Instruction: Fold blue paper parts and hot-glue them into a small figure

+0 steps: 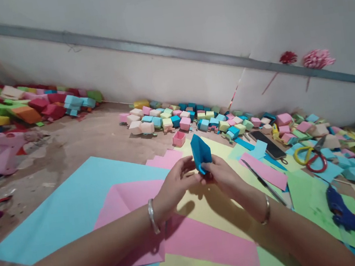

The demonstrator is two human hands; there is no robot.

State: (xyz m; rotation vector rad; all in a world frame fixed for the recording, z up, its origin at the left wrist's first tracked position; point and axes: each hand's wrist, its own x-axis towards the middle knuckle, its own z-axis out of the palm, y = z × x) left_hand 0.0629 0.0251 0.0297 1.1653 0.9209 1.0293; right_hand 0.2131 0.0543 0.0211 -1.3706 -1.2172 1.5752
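A small folded piece of dark blue paper stands upright between my hands, above the coloured sheets. My right hand grips its lower edge, with the thumb pressed on the near face. On the left side of the paper, my left hand has its fingers curled against the lower edge; some fingertips are hidden behind it. Below lie a yellow sheet, pink paper and a large light blue sheet. A small pink open paper box sits just beyond the hands.
Many folded paper boxes line the wall. To the right lie a craft knife, a phone, scissors and a blue glue gun. A pink glue gun is at the left.
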